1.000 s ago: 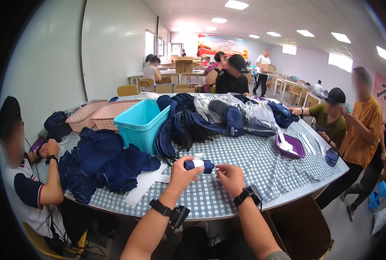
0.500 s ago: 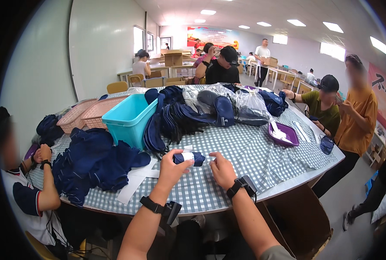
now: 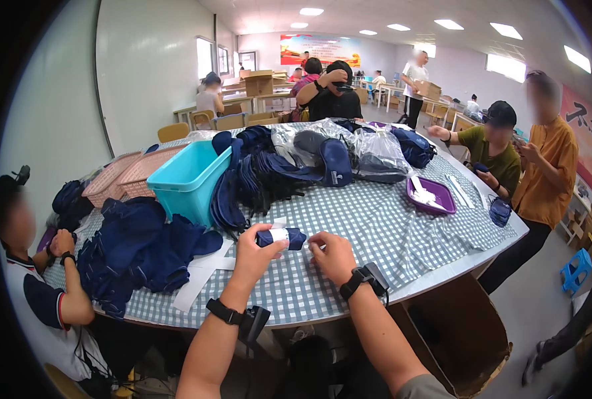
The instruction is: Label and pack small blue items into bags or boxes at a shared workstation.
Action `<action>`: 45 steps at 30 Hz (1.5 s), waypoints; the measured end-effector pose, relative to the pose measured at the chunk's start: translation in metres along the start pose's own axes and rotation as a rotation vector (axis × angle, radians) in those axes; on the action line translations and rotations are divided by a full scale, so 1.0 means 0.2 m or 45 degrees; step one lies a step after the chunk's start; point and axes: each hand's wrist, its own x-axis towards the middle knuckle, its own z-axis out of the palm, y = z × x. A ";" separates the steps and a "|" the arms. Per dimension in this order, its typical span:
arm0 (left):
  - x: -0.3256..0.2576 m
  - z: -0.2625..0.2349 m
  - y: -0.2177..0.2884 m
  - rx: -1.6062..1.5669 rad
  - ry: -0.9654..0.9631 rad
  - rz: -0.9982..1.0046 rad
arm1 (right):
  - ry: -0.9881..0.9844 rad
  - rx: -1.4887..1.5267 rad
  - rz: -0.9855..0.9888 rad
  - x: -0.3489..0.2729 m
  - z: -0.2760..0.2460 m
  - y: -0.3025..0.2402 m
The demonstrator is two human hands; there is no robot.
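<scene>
My left hand (image 3: 250, 256) is closed around a small rolled bundle of navy cloth (image 3: 296, 239) with a white paper band (image 3: 279, 235) about its middle. I hold the roll above the near part of the table. Just off the roll's right end is my right hand (image 3: 332, 256), its fingers bent and slightly apart, with nothing visible in them. A heap of navy cloth pieces (image 3: 129, 249) lies left of my left hand, and white paper strips (image 3: 203, 279) are beside it. Beyond the roll are stacked navy caps (image 3: 256, 179).
A turquoise bin (image 3: 183, 193) and pink baskets (image 3: 143, 173) stand at the left. A purple tray (image 3: 442, 193) with white strips is at the right. The checked cloth (image 3: 369, 266) covers the table. Co-workers sit left and right; a cardboard box (image 3: 455, 339) is below the right edge.
The view has shifted slightly. My right fingers have come a little closer to the roll's right end. My left hand keeps its hold on the roll.
</scene>
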 end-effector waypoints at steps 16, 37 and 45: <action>0.02 0.00 -0.03 0.026 0.025 0.026 | 0.079 0.116 -0.070 0.00 -0.03 -0.03; 0.01 -0.01 0.01 0.093 0.002 0.025 | 0.236 -0.200 -0.263 0.01 -0.02 0.02; 0.02 -0.01 -0.05 0.060 0.030 0.095 | 0.140 -0.210 -0.233 0.00 -0.02 0.01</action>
